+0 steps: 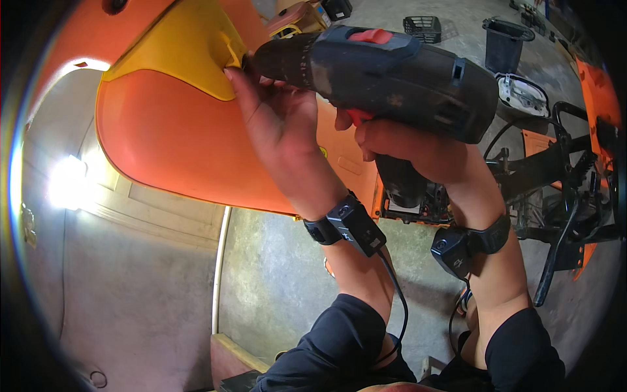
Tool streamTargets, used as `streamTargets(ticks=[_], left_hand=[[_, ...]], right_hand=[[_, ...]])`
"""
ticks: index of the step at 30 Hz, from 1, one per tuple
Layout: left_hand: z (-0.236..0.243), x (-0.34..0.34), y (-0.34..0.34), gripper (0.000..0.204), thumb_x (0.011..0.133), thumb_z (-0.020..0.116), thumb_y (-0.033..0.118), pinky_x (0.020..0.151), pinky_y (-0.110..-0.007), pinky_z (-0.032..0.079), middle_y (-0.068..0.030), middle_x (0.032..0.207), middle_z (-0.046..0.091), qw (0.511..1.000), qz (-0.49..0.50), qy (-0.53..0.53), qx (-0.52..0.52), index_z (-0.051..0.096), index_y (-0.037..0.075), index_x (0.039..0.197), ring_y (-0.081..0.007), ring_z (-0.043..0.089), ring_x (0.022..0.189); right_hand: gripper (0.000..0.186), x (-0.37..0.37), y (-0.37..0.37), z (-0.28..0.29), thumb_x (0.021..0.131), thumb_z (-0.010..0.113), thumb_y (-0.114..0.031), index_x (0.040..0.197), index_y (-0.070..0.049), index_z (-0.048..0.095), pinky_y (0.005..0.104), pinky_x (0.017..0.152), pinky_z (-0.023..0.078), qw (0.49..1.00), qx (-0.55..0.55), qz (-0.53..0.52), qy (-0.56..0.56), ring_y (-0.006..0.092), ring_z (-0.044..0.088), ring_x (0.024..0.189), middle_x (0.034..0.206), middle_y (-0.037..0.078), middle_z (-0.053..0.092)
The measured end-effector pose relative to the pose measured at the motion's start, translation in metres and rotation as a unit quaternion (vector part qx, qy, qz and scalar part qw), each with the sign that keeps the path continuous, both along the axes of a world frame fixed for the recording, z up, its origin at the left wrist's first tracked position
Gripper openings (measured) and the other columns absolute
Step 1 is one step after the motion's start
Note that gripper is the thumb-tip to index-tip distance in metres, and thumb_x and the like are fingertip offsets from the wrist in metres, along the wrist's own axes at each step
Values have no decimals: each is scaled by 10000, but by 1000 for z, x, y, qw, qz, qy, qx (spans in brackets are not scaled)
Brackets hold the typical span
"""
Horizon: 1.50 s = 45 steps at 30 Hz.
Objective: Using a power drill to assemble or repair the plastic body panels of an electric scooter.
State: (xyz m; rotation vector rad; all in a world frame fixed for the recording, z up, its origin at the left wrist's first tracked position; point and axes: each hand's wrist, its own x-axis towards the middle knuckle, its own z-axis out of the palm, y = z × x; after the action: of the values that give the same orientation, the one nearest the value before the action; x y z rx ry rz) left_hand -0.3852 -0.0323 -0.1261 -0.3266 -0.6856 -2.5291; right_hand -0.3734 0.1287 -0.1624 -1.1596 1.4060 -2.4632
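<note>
My right hand (424, 147) is wrapped round the grip of a dark blue and black cordless drill (398, 81), with a finger by its red trigger. The drill lies level, its chuck pointing left at the edge of a yellow plastic panel (176, 49). Close under the chuck, my left hand (287, 124) has its thumb against the yellow edge and its other fingers curled in. Whatever those fingers pinch is hidden behind the hand and chuck. The yellow panel sits against a large orange curved body panel (196, 140). Both wrists carry strapped black boxes.
A black vehicle frame with orange parts (555, 170) stands on the right. Behind it are a black bucket (506, 46), a white tub-like item (522, 95) and a black crate (422, 29). A bright lamp (68, 183) shines at left, and a white pole (221, 274) stands below the orange panel.
</note>
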Motion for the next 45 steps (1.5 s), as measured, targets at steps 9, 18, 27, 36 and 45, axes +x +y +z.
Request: streamTargets(ticks=[9,18,27,36,45], left_hand=[[1,-1,3,301,887,621,395,684,-275,363,55,739,458,998,38,-44,-6,560,101,888,-103,409,701],[-1,-4,3,328,907,575,427,684,-271,347,65,719,451,995,83,-60,-10,581,100,875,-90,400,698],[-6,-6,11,381,943,521,413,879,-330,420,13,883,575,986,131,5,-104,594,42,984,-102,495,888],[-6,-4,11,398,947,507,421,912,-345,407,-7,935,577,986,122,7,-114,582,37,1023,-123,495,938],[-7,-2,12,418,951,494,428,944,-359,394,-27,987,578,985,121,10,-121,571,32,1061,-144,496,987]], right_hand=[[118,-1,15,16,795,612,-98,894,-37,636,264,555,479,997,51,-3,58,105,597,603,793,32,626],[77,-4,16,14,794,564,-96,785,-34,609,260,556,472,997,48,10,55,109,603,611,722,42,599],[110,-3,13,15,789,562,-106,843,-24,612,277,535,473,999,36,31,20,120,598,573,715,46,607],[113,1,12,13,772,572,-56,840,29,598,271,548,466,999,-13,31,23,136,580,581,708,68,589],[58,-6,8,8,785,562,-35,751,-31,608,277,556,491,993,19,4,118,152,608,601,815,62,603]])
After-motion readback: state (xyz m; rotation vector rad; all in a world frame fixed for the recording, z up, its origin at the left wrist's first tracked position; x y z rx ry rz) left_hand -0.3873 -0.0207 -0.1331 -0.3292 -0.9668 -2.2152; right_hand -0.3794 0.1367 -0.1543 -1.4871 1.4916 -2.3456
